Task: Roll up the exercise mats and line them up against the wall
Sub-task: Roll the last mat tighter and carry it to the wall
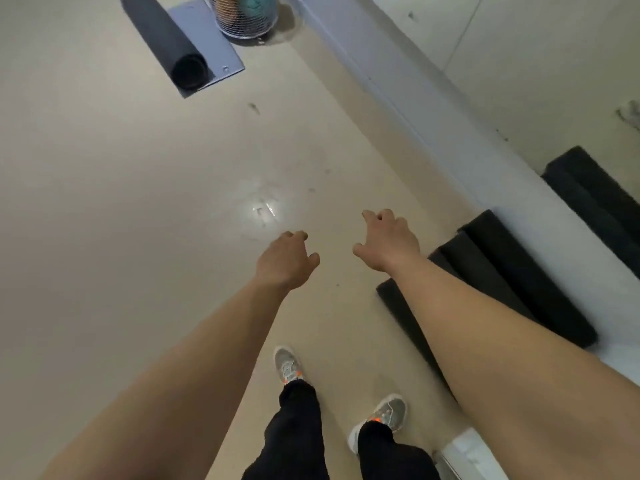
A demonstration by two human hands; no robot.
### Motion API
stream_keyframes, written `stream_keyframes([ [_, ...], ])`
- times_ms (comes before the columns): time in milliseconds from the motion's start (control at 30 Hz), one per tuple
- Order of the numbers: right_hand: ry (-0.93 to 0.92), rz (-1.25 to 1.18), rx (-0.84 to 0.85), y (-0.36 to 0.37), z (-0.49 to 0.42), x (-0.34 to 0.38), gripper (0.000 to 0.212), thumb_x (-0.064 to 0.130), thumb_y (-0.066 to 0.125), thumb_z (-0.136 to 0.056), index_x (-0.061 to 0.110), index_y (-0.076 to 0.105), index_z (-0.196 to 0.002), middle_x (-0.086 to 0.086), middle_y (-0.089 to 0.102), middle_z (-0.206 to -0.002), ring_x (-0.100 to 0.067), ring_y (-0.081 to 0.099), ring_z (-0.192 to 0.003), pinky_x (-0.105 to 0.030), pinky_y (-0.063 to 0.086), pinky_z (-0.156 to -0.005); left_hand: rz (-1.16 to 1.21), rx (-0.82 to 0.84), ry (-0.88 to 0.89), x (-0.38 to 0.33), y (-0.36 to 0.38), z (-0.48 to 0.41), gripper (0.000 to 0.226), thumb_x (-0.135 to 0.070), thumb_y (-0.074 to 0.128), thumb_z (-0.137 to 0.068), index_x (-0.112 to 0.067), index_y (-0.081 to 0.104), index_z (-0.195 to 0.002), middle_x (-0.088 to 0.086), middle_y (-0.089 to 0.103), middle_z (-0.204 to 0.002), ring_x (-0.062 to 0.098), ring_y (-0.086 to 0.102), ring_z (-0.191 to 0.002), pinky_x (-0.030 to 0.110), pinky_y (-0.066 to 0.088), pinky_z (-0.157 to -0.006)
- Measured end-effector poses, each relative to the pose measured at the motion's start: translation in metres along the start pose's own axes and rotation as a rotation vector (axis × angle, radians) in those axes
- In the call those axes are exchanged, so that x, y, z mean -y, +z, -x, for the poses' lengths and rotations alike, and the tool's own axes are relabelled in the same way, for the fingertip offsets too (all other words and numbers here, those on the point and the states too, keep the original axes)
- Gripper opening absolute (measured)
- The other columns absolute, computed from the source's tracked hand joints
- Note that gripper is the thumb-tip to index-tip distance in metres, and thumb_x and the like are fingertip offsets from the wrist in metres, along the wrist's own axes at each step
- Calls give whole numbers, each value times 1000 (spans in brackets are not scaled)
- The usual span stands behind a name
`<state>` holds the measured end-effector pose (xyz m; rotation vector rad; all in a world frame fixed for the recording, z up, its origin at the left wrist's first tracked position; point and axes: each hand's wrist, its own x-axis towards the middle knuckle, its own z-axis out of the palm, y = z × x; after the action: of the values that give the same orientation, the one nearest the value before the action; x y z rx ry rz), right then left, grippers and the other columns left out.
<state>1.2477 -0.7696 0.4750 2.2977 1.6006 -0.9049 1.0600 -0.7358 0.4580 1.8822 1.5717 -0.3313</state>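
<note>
Both arms reach forward over the floor (121,202), and both hands hold nothing. The left hand (285,258) hangs with its back up and its fingers loosely bent. The right hand (389,240) is the same, with its fingers a little spread and curved downward. The two hands are near each other, with a narrow strip of bare floor between them.

The black rolled mats (512,271) lie on the floor to the right of the right hand, along the foot of the wall (519,64). They lie side by side and touch each other, and the right forearm covers a part of the nearest one. How many rolls are in this group I cannot tell exactly. One more dark roll (595,192) shows at the right edge of the view, also close to the wall. Neither hand touches these mats; the right hand is near their end but apart from it.

Another rolled mat (162,36) lies well apart from both hands, far ahead and to the left. It rests partly on a flat grey panel (225,53), with its open end turned toward the person. Just beside the panel stands a wire basket (246,19) with something orange and something teal inside.

Below the arms there are two grey shoes (286,363) with orange marks, and black trousers (298,427).
</note>
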Motion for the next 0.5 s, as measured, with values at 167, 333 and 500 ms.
stream_keyframes([
  [167,-152,46,24,-30,-33,178,70,41,58,-98,22,29,-158,-10,35,-153,-35,38,-136,-44,44,-98,59,-81,-113,128,-102,0,59,-40,55,-101,-19,43,-154,5,47,-153,27,50,-136,43,46,-105],
  [333,-289,87,20,-61,-73,317,68,40,58,-97,22,31,-157,-9,37,-150,-34,40,-133,-43,45,-97,94,-132,-224,231,-192,-16,60,-40,55,-102,-18,40,-155,7,44,-155,27,48,-138,43,45,-104],
  [500,-366,137,22,-93,-143,410,66,36,57,-96,22,32,-156,-9,38,-147,-33,41,-129,-40,45,-87,138,-177,-313,306,-270,-67,60,-40,54,-102,-18,39,-156,6,44,-154,27,49,-136,40,44,-101],
])
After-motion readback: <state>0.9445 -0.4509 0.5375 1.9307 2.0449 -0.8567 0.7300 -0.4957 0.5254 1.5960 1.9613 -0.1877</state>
